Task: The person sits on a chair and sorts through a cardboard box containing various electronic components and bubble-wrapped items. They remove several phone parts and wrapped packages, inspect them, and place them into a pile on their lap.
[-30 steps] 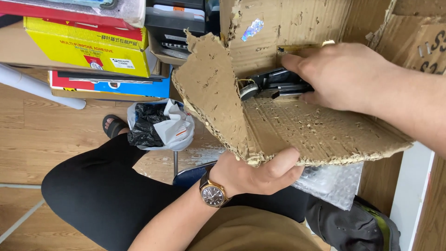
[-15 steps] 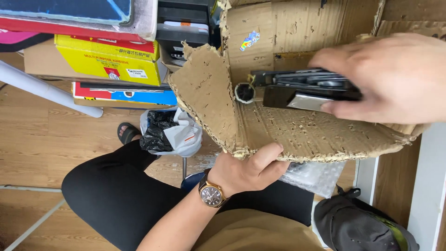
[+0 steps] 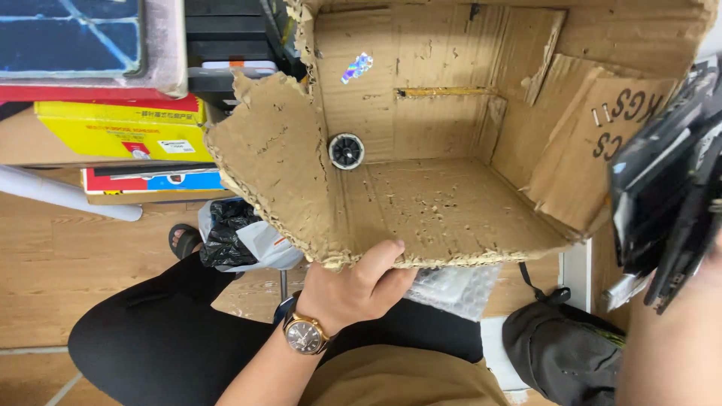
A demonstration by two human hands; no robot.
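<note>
From the head view, the left hand [image 3: 353,289] pinches the near edge of the torn cardboard box [image 3: 444,203], fingers curled over it. At far right, the right hand [image 3: 677,338] carries black flat devices [image 3: 665,195]; its fingers cannot be told. A steady box helps lifting.

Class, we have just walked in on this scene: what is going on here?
A seated person grips the ragged front edge of an open cardboard box with the left hand. The right hand holds a dark flat device up beside the box, outside it. Inside, only a small round black part lies near the back corner.
</note>
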